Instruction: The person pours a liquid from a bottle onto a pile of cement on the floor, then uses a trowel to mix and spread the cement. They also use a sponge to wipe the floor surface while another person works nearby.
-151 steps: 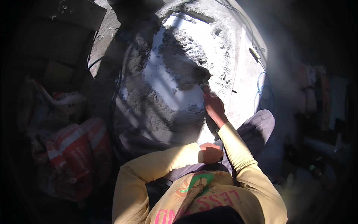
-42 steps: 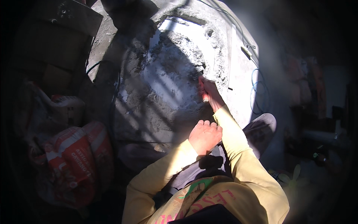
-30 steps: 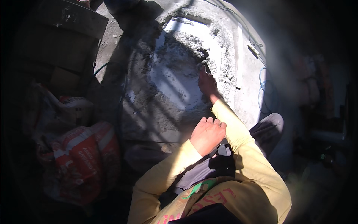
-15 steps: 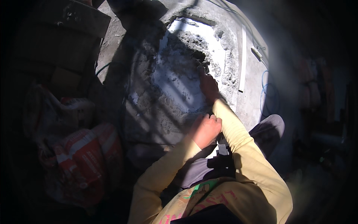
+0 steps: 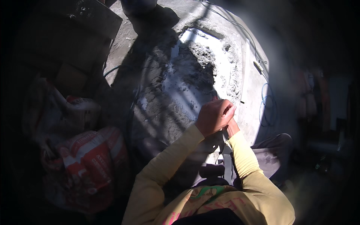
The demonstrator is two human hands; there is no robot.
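Observation:
My hands are together at the near edge of a white patch [image 5: 180, 95], set in a rough grey surface. My left hand [image 5: 213, 117] is closed, its fingers curled; what they hold, if anything, is hidden. My right hand [image 5: 232, 128] lies against it, mostly covered by the left, so its fingers do not show. Just beyond the hands, a heap of wet grey mortar [image 5: 204, 56] rests on the white patch, part in sun and part in shadow. Rough mortar [image 5: 234, 88] also rings the patch.
Red and white sacks [image 5: 90, 161] stand at the left. A long pale strip [image 5: 245, 71] lies along the right side, near a blue cable [image 5: 263, 97]. A dark round container [image 5: 138, 5] stands at the far side. Striped shadows cross the surface.
My right hand has drawn back toward me from the mortar heap. The left hand has shifted a little right and forward, and now covers most of the right.

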